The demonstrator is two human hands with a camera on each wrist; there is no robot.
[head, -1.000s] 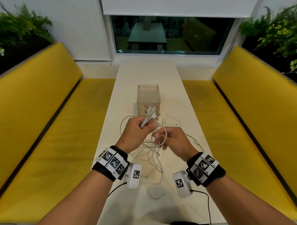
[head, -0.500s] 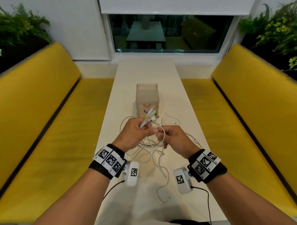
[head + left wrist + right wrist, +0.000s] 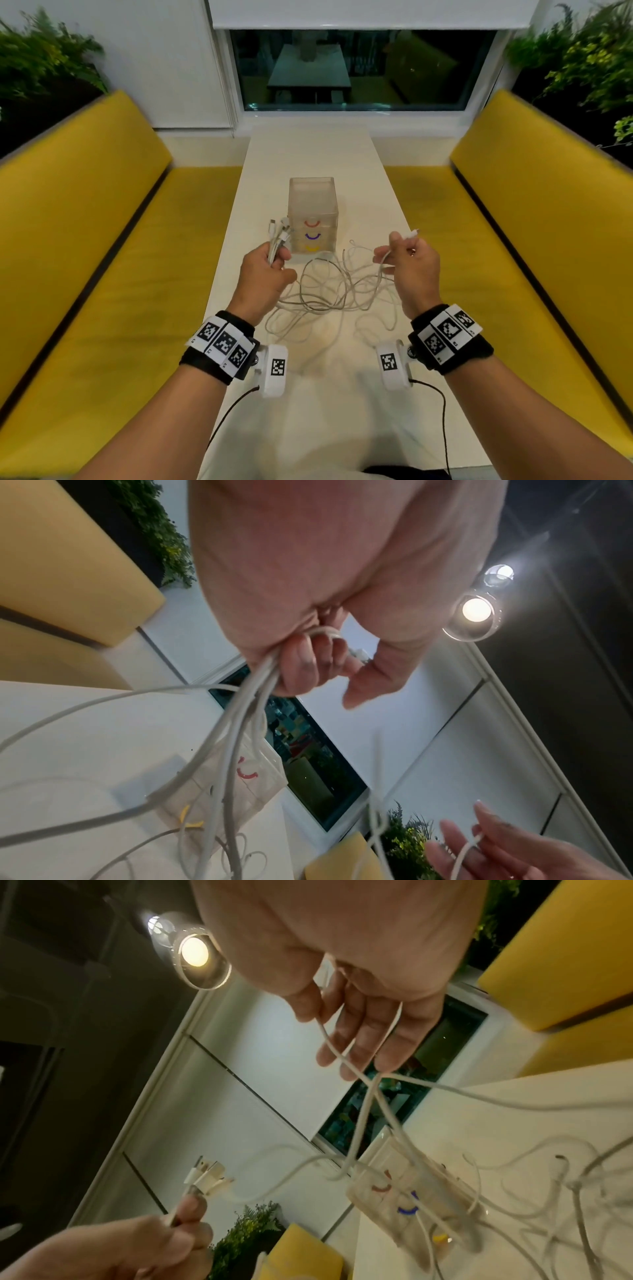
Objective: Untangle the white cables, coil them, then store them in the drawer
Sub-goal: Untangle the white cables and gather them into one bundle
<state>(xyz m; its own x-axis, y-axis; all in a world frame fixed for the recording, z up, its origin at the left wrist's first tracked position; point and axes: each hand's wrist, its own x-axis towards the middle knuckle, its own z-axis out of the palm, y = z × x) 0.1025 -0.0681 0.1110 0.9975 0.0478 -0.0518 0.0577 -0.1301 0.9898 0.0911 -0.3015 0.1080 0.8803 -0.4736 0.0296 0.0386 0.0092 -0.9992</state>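
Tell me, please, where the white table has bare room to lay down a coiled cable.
The long white table is bare between the translucent plastic drawer box and the window. It is crowded from the box's front to the wrists, where the tangled white cables sprawl.

I see a warm ceiling lamp [image 3: 475, 609] flaring with a halo in both wrist views. The head view is evenly lit, edges bowed; nearby cables [image 3: 219, 750] are motion-blurred.

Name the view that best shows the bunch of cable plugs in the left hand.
Right wrist: the plugs fan out unobstructed above the left hand. The head view shows them smaller, beside the drawer unit. In the left wrist view, fingers hide nearly all.
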